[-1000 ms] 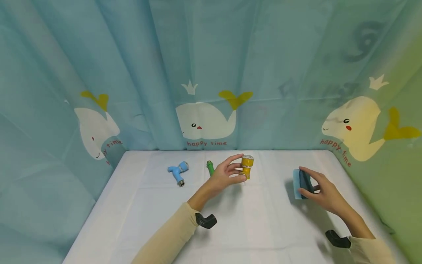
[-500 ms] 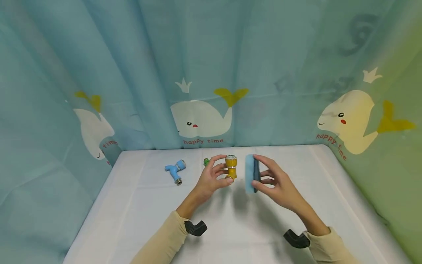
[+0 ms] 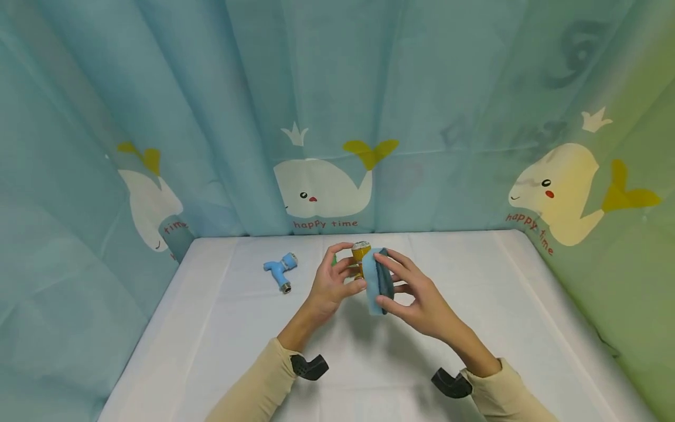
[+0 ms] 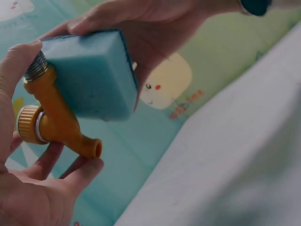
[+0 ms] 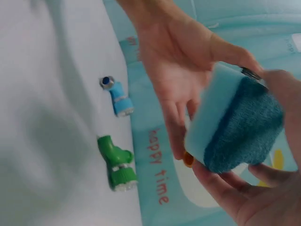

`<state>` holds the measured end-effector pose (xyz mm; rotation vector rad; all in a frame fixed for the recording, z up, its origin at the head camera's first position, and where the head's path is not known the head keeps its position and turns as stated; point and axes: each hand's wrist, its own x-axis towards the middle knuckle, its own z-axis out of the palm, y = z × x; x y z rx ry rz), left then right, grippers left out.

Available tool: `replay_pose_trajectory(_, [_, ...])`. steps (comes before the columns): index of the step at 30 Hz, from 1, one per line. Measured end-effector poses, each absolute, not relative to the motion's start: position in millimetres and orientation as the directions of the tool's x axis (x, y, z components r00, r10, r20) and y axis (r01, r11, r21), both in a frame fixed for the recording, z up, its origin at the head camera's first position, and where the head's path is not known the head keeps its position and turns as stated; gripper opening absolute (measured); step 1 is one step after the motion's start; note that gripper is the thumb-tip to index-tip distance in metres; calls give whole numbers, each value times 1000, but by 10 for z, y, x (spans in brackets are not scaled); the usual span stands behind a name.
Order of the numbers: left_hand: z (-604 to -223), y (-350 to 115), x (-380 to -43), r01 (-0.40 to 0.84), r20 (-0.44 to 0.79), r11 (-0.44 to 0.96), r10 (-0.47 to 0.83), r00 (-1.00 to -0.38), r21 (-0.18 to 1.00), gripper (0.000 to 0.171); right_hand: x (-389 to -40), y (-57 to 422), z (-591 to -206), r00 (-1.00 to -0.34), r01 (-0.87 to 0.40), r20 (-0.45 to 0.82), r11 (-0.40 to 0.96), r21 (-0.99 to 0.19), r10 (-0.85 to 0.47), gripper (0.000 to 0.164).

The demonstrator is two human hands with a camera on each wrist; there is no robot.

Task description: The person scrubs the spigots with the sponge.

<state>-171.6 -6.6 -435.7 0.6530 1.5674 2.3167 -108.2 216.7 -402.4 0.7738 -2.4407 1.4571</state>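
Observation:
My left hand (image 3: 328, 288) pinches a yellow tap (image 4: 60, 108) between thumb and fingertips, raised above the table. The tap has a ribbed knob, a short open spout and a threaded metal end near the thumb. My right hand (image 3: 424, 302) grips a sponge (image 3: 371, 281) with light blue foam on one side and a dark blue scouring layer on the other. In the left wrist view, the foam (image 4: 89, 77) lies against or very close to the tap's body; contact is hard to confirm. The sponge hides part of the tap in the head view.
A blue tap (image 3: 279, 272) lies on the white table (image 3: 221, 351), left of my hands. Behind my left hand is a green tap (image 5: 115, 162), mostly hidden in the head view. A blue curtain (image 3: 448, 193) with whale prints hangs around the table's far side.
The right hand has brought the sponge leftward from the right side of the table up to the yellow tap. My left hand, still holding the tap, has shifted slightly left.

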Motion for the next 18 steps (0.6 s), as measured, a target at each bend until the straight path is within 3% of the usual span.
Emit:
replay_pose_trajectory(6, [-4333,-115,-1680,86,244,-348,439,-865,933,87,-1076,2072,-4053,-839,-542,463,359,-760,-286,55])
replay_pose_trajectory(11, [-4321,-140,-1639,74,224,-342,422,-879,937,85,-1105,2011,-4175,-851,-524,459,366,-769,-255,53])
replay_pose_trajectory(18, [-4313,-208,-1615,45,197,-361,397,-896,931,82,-1196,2104,-4305,-869,-494,434,479,-726,-238,52])
